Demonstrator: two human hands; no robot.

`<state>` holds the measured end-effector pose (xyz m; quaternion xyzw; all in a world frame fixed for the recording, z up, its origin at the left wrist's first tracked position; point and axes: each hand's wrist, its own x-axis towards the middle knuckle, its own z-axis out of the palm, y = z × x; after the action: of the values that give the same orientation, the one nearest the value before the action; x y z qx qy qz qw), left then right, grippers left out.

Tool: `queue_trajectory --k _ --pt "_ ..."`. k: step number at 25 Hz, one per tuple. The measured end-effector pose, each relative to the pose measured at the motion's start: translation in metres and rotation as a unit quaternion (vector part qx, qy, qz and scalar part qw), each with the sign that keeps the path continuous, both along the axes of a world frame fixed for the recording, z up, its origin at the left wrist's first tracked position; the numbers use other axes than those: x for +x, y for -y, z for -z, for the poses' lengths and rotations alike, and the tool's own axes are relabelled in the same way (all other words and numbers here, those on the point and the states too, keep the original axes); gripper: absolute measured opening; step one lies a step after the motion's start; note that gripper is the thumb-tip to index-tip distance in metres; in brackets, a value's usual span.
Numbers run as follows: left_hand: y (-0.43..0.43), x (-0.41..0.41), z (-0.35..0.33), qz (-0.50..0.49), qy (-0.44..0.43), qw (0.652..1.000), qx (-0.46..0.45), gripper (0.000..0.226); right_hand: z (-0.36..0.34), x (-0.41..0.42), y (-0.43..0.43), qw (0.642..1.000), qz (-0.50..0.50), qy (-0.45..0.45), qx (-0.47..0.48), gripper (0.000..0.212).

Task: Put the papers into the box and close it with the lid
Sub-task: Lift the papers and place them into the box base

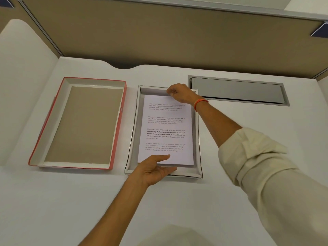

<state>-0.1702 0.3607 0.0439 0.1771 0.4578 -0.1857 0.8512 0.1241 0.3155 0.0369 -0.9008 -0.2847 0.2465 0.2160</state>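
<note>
A white shallow box [132,139] lies open in the middle of the desk. Printed papers [166,128] lie flat inside it. My left hand [154,169] rests at the near end, thumb on the papers' near edge and fingers spread along the box's near wall. My right hand [181,94] is at the far end, fingers curled and pinching the papers' far edge. The lid [85,123], red outside with a brown inside, lies upside down on the desk just left of the box.
A grey cable hatch [237,90] is set into the desk to the right of the box. A tan partition wall [177,38] stands along the back of the white desk [53,201].
</note>
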Motion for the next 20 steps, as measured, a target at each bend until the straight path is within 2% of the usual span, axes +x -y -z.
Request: queue_trajectory --k 4,9,14,20 --pt "0.003 0.009 0.013 0.014 -0.028 1.000 0.001 0.043 0.008 0.008 -0.009 0.999 -0.013 -0.024 -0.021 0.037" --pt "0.008 0.018 0.026 0.051 -0.085 0.995 0.023 0.022 0.015 0.015 -0.013 0.998 -0.014 -0.050 -0.025 0.038" --pt "0.003 0.022 0.035 0.068 -0.098 0.992 0.028 0.018 0.021 0.017 -0.009 0.997 0.006 -0.080 0.004 0.036" --pt "0.000 0.023 0.039 0.084 -0.099 0.991 0.037 0.020 0.026 0.011 -0.004 0.997 0.007 -0.073 0.015 0.037"
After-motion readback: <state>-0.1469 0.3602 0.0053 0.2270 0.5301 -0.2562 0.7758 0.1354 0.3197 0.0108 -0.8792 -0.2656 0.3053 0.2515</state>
